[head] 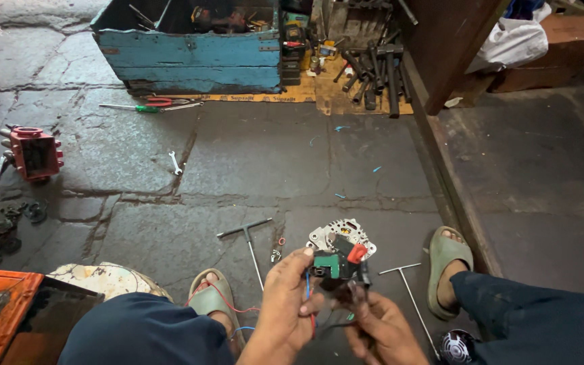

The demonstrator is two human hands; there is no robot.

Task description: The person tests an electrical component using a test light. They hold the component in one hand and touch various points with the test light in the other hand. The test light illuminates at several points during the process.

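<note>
As seems likely, both hands (326, 318) around regulator part (338, 265).

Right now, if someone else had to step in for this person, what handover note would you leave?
Left hand: grips the small green, black and red electrical part, with red and blue wires running down from it.
Right hand: pinches the part's underside.
On the stone floor: a metal end plate just behind the part, a T-handle wrench to its left, another to its right.
Done: part lifted clear of the plate.
Left: cannot tell from this view.
</note>
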